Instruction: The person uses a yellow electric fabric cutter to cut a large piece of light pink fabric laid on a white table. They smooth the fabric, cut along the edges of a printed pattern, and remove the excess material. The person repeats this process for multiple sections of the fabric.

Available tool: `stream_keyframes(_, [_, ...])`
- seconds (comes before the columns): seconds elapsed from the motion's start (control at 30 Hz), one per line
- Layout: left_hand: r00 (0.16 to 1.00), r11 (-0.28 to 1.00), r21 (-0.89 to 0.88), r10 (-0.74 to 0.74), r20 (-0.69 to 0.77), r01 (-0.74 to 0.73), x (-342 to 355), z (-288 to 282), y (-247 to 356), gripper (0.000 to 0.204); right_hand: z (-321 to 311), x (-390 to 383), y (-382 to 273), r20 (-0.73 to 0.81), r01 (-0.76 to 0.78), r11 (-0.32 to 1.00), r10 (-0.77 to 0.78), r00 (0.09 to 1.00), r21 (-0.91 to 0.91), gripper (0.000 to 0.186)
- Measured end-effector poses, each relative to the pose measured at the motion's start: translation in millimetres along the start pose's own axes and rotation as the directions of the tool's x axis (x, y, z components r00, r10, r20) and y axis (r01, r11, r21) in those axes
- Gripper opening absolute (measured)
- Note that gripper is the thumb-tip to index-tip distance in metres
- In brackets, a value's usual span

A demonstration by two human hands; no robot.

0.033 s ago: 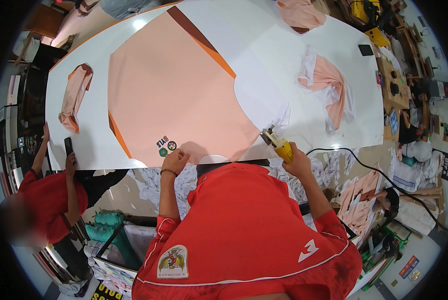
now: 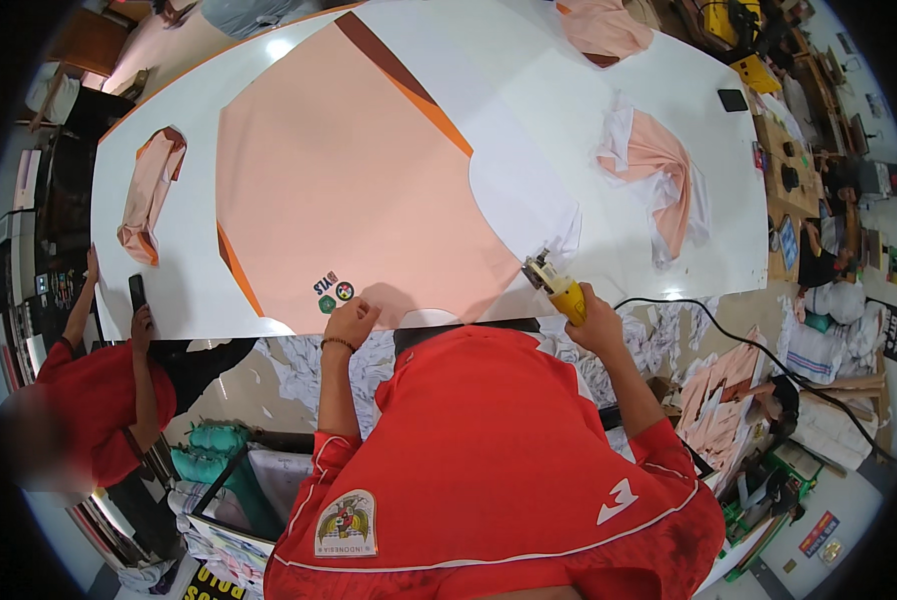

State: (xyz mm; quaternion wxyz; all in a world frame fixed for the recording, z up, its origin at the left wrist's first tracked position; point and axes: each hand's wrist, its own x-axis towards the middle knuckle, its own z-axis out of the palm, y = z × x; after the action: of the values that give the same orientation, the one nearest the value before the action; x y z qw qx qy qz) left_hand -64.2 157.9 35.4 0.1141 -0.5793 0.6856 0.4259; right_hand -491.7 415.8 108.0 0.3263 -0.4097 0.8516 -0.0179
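A large peach fabric panel [image 2: 349,180] with brown and orange edge strips lies flat on the white table [image 2: 194,300]. At its near edge, beside small printed emblems, rests my left hand [image 2: 352,322], fingers curled and pressed together; what they pinch, if anything, is hidden. My right hand [image 2: 597,322] is wrapped round the yellow body of an electric fabric cutter [image 2: 567,298]. The cutter's metal head meets the panel's right corner, where white cloth [image 2: 529,205] borders the peach. From the cutter's side a black cord [image 2: 744,335] runs off to the right.
A crumpled peach and white piece [image 2: 661,180] lies right on the table, another peach piece [image 2: 609,35] at the far edge, a folded strip [image 2: 151,195] at left. A black phone [image 2: 733,100] sits far right. A person in red [image 2: 99,400] holds a dark object at the left.
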Motion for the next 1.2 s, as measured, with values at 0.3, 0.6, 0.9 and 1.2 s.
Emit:
stream_keyframes(0.3, [1.0, 1.0, -0.021, 0.011, -0.005, -0.011, 10, -5, 1, 0.049, -6, 18, -7, -0.019, 0.008, 1.0, -0.008, 1.0, -0.028, 0.065])
stream_keyframes(0.6, [1.0, 1.0, -0.006, 0.028, 0.003, -0.028, 6, -10, 6, 0.049, -10, 22, -10, 0.0, 0.013, 0.999, -0.013, 1.0, -0.039, 0.065])
stream_keyframes(0.9, [0.999, 0.998, -0.048, 0.038, 0.006, -0.038, 8, -14, 6, 0.049, -7, 37, -27, -0.007, 0.014, 0.999, -0.014, 1.0, -0.04, 0.067])
stream_keyframes(1.2, [0.997, 0.999, -0.043, 0.026, 0.067, -0.023, 12, -36, 18, 0.05, -4, 63, -63, -0.026, -0.047, 0.998, 0.046, 0.999, -0.044, 0.073])
